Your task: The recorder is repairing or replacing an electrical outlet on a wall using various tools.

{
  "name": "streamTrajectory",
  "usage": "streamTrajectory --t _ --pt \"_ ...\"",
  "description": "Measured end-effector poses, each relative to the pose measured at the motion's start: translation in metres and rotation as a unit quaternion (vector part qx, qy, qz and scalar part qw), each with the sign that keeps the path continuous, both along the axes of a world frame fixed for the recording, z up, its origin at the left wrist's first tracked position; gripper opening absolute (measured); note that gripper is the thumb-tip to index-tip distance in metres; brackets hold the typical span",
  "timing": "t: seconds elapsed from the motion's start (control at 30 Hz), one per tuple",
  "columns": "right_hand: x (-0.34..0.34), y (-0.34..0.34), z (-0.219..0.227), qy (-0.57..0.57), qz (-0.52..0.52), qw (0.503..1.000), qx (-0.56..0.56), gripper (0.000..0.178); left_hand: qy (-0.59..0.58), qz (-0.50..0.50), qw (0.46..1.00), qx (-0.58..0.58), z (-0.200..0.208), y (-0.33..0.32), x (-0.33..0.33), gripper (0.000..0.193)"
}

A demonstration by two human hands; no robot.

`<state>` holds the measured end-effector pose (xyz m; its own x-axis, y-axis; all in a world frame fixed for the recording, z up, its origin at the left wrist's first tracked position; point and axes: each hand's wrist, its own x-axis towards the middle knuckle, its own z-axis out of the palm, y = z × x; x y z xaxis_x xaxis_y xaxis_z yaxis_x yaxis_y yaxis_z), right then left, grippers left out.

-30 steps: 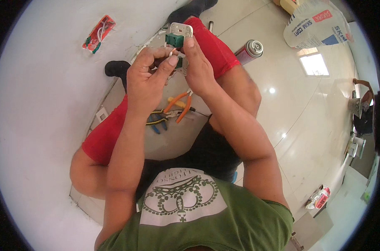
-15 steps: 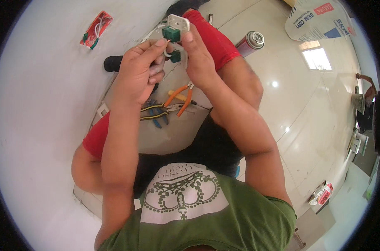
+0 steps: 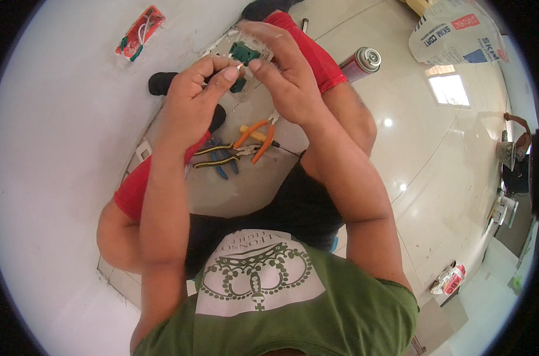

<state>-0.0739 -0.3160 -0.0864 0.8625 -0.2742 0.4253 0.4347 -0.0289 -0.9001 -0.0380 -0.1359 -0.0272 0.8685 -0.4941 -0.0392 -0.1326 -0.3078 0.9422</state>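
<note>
Green and white plastic switch part [image 3: 246, 53] now sits lower and nearer than 1 second ago. I see my right hand [image 3: 284, 77] curled around it, and my left hand [image 3: 192, 95] pinching a thin white wire [image 3: 238, 67] at it, above the orange pliers [image 3: 254, 135].

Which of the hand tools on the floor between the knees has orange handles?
The pliers lying on the right of the pile, nearest the right hand. The tools beside them on the left have black-and-yellow and blue handles instead.
</note>
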Motion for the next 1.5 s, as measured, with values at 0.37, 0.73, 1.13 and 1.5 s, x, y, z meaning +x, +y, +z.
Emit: streamTrajectory --t 0.37,0.73,1.13,1.5 --pt "-0.006 0.000 0.008 0.010 0.091 0.981 -0.168 0.014 0.080 -0.080 0.993 0.022 0.001 0.025 0.017 0.028" --pt "-0.009 0.001 -0.003 0.295 0.269 0.892 0.214 0.023 0.215 -0.136 0.966 -0.048 0.000 0.025 0.004 0.024" --pt "-0.013 -0.004 0.020 0.297 0.257 0.853 0.343 0.054 0.269 -0.033 0.957 -0.101 -0.001 0.028 0.010 0.019" --pt "-0.015 0.000 0.012 0.200 0.301 0.892 0.271 0.064 0.294 -0.001 0.943 -0.154 0.025 0.024 -0.001 0.020"
